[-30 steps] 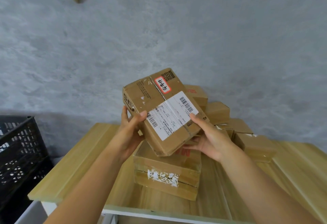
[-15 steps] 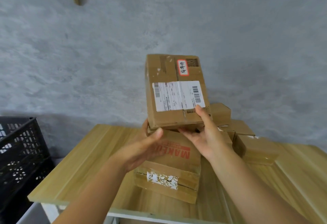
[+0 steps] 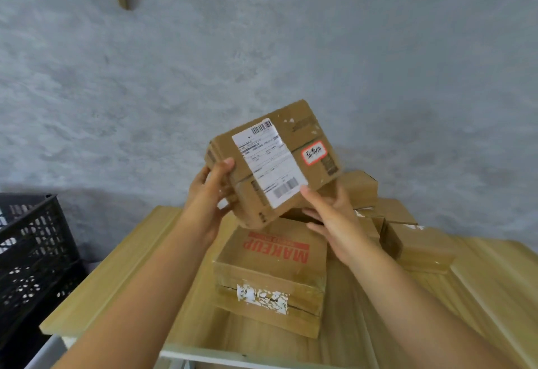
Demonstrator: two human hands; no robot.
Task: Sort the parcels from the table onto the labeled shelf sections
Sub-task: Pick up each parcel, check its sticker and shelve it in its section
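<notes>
Fingers of the left hand are curling round the left end of a cardboard parcel, with the thumb pressing on its top face near the left edge of the white shipping label and the other fingers going behind the box, where they are mostly hidden. The parcel is sitting tilted in the air above the table, its labelled face turning toward the camera and its right end rising higher than the left. A small red-bordered sticker with handwriting, too blurred to read, is lying on the same face to the right of the white label. Under the lower right corner of the box, the right hand is cupping it from below: the thumb is touching the near edge just below the label's barcode, and the remaining fingers are reaching under the bottom, so both hands are gripping the parcel between them.

Directly beneath the held parcel, a larger box printed with red letters reading MAKEUP is resting on the wooden table, a torn white label showing on its front side. More small brown boxes are piling up behind and to the right of the right hand. At the far left, beside the table, a black plastic crate is standing against the grey wall.
</notes>
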